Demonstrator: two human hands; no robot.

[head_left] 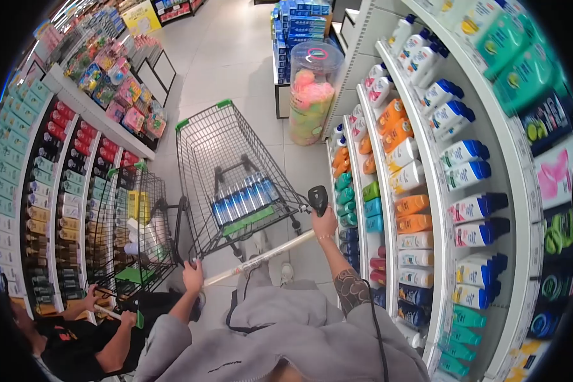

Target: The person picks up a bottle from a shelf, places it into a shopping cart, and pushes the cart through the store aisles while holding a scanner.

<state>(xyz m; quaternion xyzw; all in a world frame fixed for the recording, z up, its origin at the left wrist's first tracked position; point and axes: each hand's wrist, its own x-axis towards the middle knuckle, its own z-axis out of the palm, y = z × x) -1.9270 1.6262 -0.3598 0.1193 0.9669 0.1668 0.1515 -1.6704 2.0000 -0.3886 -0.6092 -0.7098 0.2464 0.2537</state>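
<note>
A wire shopping cart (226, 137) with green corner caps stands in front of me, tilted in the view. My left hand (193, 275) is closed around the left end of its pale handle bar (261, 258). At the right end, my right hand (325, 223) is closed beside a black rounded piece (318, 200); its fingers are partly hidden. Several clear bottles with blue labels (245, 198) lie in a row low in the cart, above a green strip (248, 221).
Shelves of bottles (414, 204) line the right side, close to the cart. On the left, a person in black (89, 340) holds another cart (137, 223) containing goods. A clear bin of colourful puffs (312, 102) and stacked blue boxes (299, 28) stand ahead on the right.
</note>
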